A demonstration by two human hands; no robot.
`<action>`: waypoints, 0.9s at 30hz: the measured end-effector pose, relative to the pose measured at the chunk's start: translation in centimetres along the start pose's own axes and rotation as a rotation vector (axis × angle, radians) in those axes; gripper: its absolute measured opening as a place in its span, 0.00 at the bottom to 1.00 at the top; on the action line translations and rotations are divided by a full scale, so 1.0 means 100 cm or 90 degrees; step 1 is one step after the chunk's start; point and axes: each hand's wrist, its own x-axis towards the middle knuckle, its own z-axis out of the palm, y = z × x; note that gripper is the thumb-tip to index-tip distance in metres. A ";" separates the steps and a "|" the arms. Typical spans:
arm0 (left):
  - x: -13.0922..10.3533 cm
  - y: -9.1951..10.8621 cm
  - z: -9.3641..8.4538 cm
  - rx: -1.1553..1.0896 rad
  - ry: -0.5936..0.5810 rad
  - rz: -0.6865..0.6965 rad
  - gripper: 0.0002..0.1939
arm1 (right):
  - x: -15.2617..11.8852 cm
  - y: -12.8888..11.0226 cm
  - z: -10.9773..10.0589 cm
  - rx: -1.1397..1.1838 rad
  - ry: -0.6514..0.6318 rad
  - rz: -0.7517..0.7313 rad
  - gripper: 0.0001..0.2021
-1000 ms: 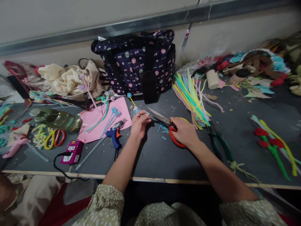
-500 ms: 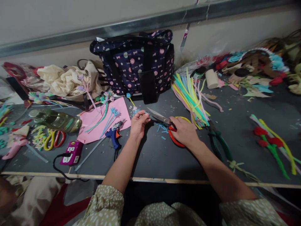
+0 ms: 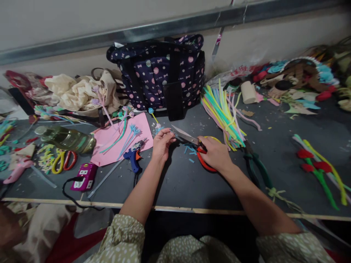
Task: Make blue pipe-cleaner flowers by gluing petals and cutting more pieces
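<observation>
Scissors [image 3: 190, 138] with orange-and-yellow handles sit in the grip of the right hand [image 3: 215, 151] above the middle of a dark surface [image 3: 175, 190], their metal blades angled toward the left hand [image 3: 161, 144]. The fingers of the left hand are drawn narrow, thumb against fingertips, on what appears to be a thin blue piece [image 3: 172, 131] near the blade tips; its full length cannot be told. The right fingers close around the handles. Short blue snippets [image 3: 189, 149] lie under and beside the blades, well in from the near edge.

Toward the far edge, right of center, a tied bundle of colored fuzzy stems [image 3: 223, 117] leans out in a fan, with green-handled pliers [image 3: 255, 164] just beside its near end. A blue glue gun [image 3: 133, 160] lies left of the hands, near a pink sheet [image 3: 144, 128].

The blue piece looks very light, soft and bendable, best pinched close to where it is cut so that it does not fold between the blades. The snippets look small enough to scatter at a brush. The scissors appear rigid and the heavier item, surest by the handle loops, with the left fingertips well clear of the sharp edges.
</observation>
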 end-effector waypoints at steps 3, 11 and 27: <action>-0.001 0.000 0.001 0.004 -0.007 0.004 0.14 | -0.001 0.000 0.001 -0.002 0.000 -0.015 0.17; -0.001 -0.003 0.001 0.022 -0.018 -0.006 0.14 | -0.001 -0.001 0.001 -0.008 0.010 -0.023 0.15; 0.000 -0.007 -0.001 0.030 -0.015 -0.018 0.12 | -0.003 -0.001 0.002 -0.027 0.000 -0.032 0.15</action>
